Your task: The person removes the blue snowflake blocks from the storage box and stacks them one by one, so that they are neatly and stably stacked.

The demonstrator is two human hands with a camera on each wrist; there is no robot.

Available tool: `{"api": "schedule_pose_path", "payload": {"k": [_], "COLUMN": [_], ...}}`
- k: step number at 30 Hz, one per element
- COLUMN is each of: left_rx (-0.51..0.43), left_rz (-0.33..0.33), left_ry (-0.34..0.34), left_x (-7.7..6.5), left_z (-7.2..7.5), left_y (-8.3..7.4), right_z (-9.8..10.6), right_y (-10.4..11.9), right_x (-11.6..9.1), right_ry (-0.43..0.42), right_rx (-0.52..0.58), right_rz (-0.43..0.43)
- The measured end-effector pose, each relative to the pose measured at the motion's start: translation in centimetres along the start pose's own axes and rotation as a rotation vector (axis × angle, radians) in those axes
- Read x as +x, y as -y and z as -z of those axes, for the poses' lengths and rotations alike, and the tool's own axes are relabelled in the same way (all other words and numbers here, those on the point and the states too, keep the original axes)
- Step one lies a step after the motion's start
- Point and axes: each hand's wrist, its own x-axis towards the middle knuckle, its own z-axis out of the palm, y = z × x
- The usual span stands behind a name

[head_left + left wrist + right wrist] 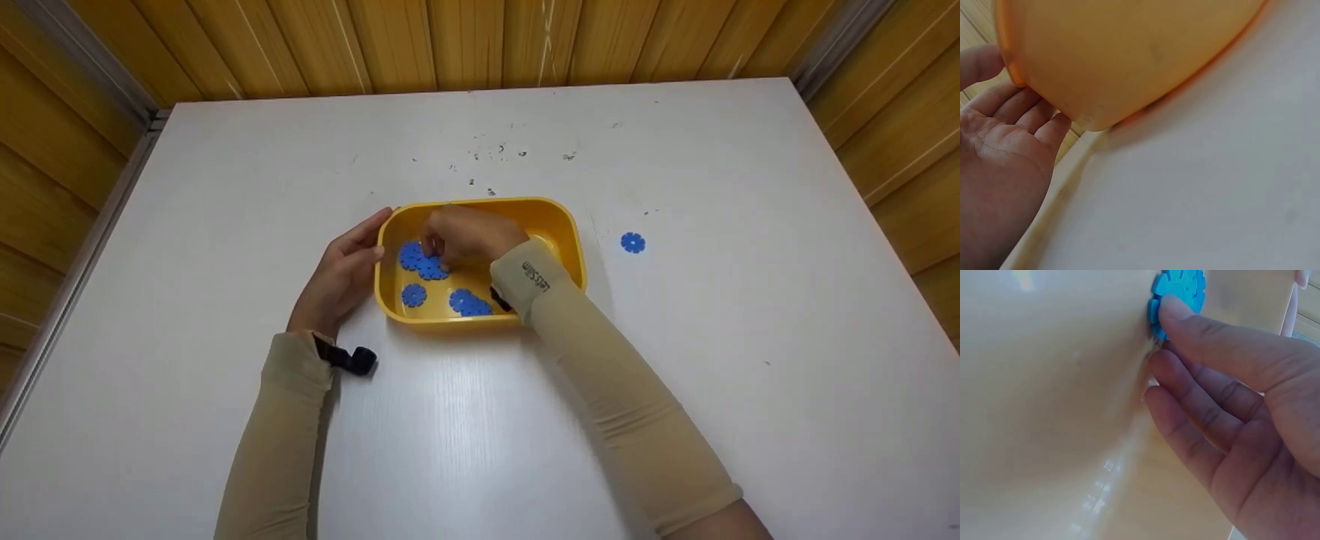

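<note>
A yellow plastic tub (480, 322) stands on the white table with several blue notched discs inside. My left hand (341, 274) holds the tub's left end; in the left wrist view, the thumb lies at the tub's (1129, 50) rim and the fingers rest along its outer wall. Inside the tub, my right hand (469, 231) is over the left half, at a cluster of blue discs (431, 268). From the right wrist, the thumb presses on a blue disc (1185, 289), pinching it near the tub wall; the index fingertip is hidden. The other fingers are loosely bent.
A single blue disc (414, 295) lies at the tub's front left, and overlapping blue discs (469, 302) lie near its front wall. Another blue disc (633, 242) lies on the table (750, 300) right of the tub. Wood-panelled walls (465, 45) border the table.
</note>
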Motion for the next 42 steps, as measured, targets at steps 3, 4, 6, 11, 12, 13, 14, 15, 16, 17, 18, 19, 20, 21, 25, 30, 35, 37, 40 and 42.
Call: {"api": "schedule_pose_path", "payload": {"k": [3, 4, 6, 11, 12, 13, 14, 15, 16, 17, 18, 19, 20, 21, 25, 30, 35, 37, 40, 42], "left_rx": [0.001, 0.002, 0.009, 0.022, 0.022, 0.021, 0.018, 0.017, 0.016, 0.016, 0.014, 0.014, 0.015, 0.018, 0.021, 0.005, -0.009, -0.003, -0.002, 0.0], "left_rz": [0.001, 0.003, 0.004, 0.003, 0.004, 0.004, 0.005, 0.006, 0.006, 0.009, 0.011, 0.011, 0.013, 0.014, 0.017, 0.017, 0.018, 0.017, 0.016, 0.015], "left_ry": [-0.007, -0.011, -0.017, -0.023, -0.022, -0.021, -0.021, -0.021, -0.02, -0.019, -0.019, -0.021, -0.022, -0.023, -0.031, -0.026, -0.029, -0.029, -0.037, -0.036], "left_x": [0.0, 0.0, 0.0, 0.0, 0.0, 0.0, 0.0, 0.0, 0.0, 0.0, 0.0, 0.1, 0.1, 0.1, 0.1, 0.0, -0.1, -0.1, 0.0, 0.0], "left_z": [0.0, 0.0, 0.0, 0.1, 0.1, 0.1, 0.0, 0.0, 0.0, 0.0, 0.0, 0.0, 0.0, 0.0, -0.1, -0.1, -0.2, -0.2, -0.2, -0.2], "left_y": [0.0, 0.0, 0.0, 0.0, 0.0, 0.0, 0.0, 0.0, 0.0, -0.1, -0.1, -0.1, -0.1, -0.1, -0.1, -0.1, 0.0, 0.0, 0.0, 0.0], "right_z": [0.1, 0.1, 0.1, 0.2, 0.2, 0.2, 0.2, 0.3, 0.3, 0.3, 0.3, 0.4, 0.4, 0.5, 0.7, 1.2, 1.7, 1.9, 2.3, 2.5], "right_y": [0.0, 0.0, -0.1, -0.2, -0.2, -0.3, -0.3, -0.3, -0.3, -0.3, -0.3, -0.3, -0.3, -0.3, -0.3, -0.2, 0.0, 0.1, 0.2, 0.2], "right_x": [0.0, 0.0, -0.1, -0.2, -0.2, -0.2, -0.2, -0.2, -0.3, -0.3, -0.3, -0.4, -0.4, -0.4, -0.6, -1.1, -1.3, -1.5, -1.9, -2.1], "right_ry": [0.009, 0.013, 0.019, 0.019, 0.017, 0.016, 0.015, 0.015, 0.019, 0.021, 0.023, 0.027, 0.029, 0.031, 0.039, 0.053, 0.061, 0.065, 0.06, 0.056], "right_rx": [-0.007, -0.004, 0.005, 0.037, 0.04, 0.046, 0.051, 0.054, 0.059, 0.064, 0.068, 0.072, 0.073, 0.075, 0.086, 0.097, 0.081, 0.083, 0.084, 0.082], "right_rz": [0.006, 0.005, 0.0, 0.015, 0.022, 0.026, 0.029, 0.031, 0.029, 0.029, 0.028, 0.029, 0.031, 0.033, 0.051, 0.039, 0.038, 0.034, 0.03, 0.028]}}
